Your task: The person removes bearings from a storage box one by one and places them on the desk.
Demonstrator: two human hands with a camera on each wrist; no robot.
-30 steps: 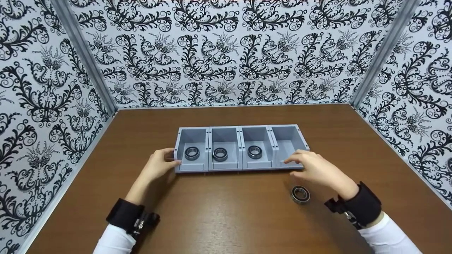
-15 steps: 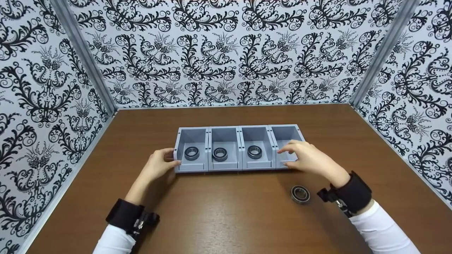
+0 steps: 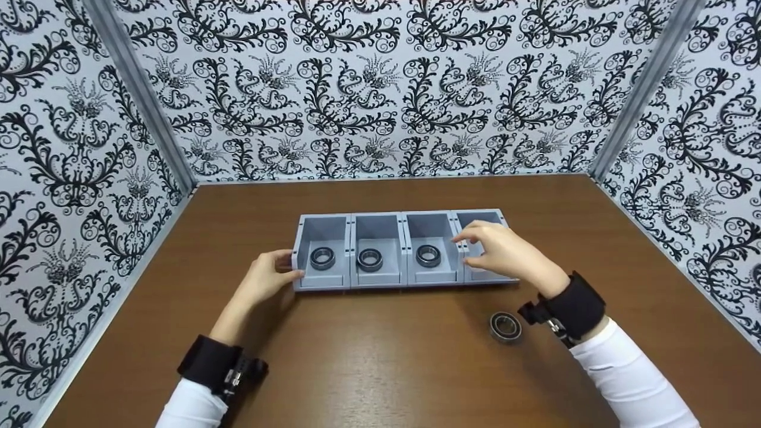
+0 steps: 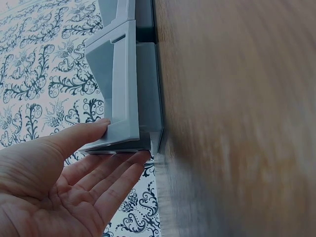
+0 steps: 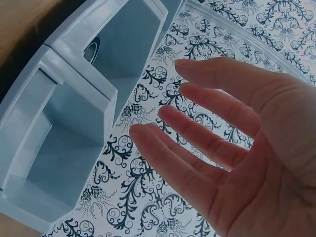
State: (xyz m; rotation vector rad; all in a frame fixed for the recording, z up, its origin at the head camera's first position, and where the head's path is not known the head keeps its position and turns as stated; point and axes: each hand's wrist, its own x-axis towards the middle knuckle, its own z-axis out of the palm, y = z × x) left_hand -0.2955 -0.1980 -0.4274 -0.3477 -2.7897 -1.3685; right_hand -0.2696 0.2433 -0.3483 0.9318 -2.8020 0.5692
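Observation:
Four joined grey storage bins would be a count, so in the head view I see a row of joined grey storage bins (image 3: 377, 280) on the table. My left hand (image 3: 267, 278) grips the row's left end, thumb on the front rim and fingers along the outer side wall (image 4: 129, 143). A ball bearing (image 3: 323, 267) lies in the leftmost bin; the two bins beside it hold a bearing (image 3: 370, 268) and another bearing (image 3: 428, 264). Over the rightmost bin (image 5: 64, 148), which it partly hides, my right hand (image 3: 508, 252) hovers with fingers spread and nothing held.
One loose bearing (image 3: 505, 339) lies on the brown table (image 3: 380, 356), in front of the rightmost bin. Patterned wall panels (image 3: 380, 89) with grey corner posts (image 3: 645, 89) enclose the back and sides.
My right hand has moved left and away from me, from the rightmost bin's front right corner to above its divider. My left hand, the bins and the bearings have stayed put.

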